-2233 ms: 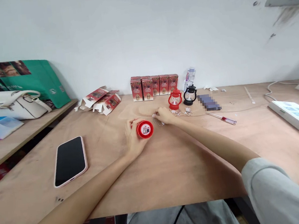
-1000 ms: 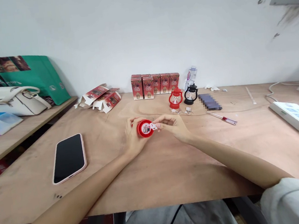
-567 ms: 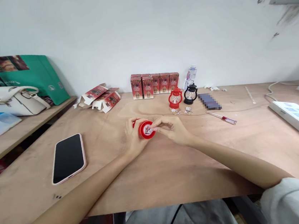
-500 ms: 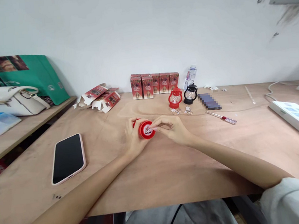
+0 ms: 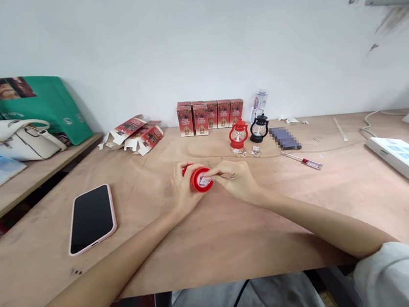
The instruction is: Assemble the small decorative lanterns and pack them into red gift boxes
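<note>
My left hand is wrapped round a small red lantern lying on its side, its round base turned towards me. Inside the base's red rim shows a whitish recess with small parts I cannot make out. Thumb and forefinger of my right hand are pinched together at that recess; whatever lies between them is too small to name. Beyond my hands stand another red lantern and a black lantern, both upright, with small loose bits in front of them.
Several red boxes and a bottle line the wall; opened cartons lie left of them. A screwdriver, a blurred dark object and a power strip are to the right, a phone to the left.
My right fingertips have shifted slightly at the lantern's base, which is tilted a little differently. My left hand keeps its hold. The whole view has moved slightly.
</note>
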A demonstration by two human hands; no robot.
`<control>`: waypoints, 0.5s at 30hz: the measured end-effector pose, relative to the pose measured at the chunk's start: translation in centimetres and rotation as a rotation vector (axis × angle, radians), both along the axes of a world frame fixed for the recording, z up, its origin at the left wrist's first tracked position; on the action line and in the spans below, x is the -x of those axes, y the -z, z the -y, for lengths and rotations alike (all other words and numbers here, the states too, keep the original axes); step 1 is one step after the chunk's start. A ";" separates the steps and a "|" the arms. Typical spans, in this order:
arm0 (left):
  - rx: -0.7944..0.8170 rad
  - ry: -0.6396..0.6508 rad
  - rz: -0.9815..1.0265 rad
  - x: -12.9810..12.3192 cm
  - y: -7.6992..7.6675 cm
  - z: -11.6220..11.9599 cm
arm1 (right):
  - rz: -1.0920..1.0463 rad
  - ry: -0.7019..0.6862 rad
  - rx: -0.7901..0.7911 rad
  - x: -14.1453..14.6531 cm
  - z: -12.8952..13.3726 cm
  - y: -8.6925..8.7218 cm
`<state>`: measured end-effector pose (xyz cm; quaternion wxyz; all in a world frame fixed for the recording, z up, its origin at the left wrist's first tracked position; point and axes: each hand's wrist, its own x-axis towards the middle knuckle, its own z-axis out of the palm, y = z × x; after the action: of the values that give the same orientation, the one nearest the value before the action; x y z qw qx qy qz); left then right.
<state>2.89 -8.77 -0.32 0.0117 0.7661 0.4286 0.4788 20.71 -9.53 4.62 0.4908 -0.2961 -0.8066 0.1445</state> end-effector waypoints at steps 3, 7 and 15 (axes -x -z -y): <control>-0.004 0.008 0.002 0.0 0.1 0.0 | -0.032 0.042 -0.013 0.1 0.0 0.3; -0.007 0.010 -0.002 -0.1 0.1 0.0 | -0.076 0.019 -0.024 0.3 0.1 0.6; -0.033 0.022 0.001 -0.1 0.1 0.1 | -0.106 0.001 -0.033 0.5 -0.1 1.0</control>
<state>2.97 -8.91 -0.40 0.0044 0.7707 0.4122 0.4860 20.21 -9.43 3.59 0.5377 -0.2803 -0.7816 0.1463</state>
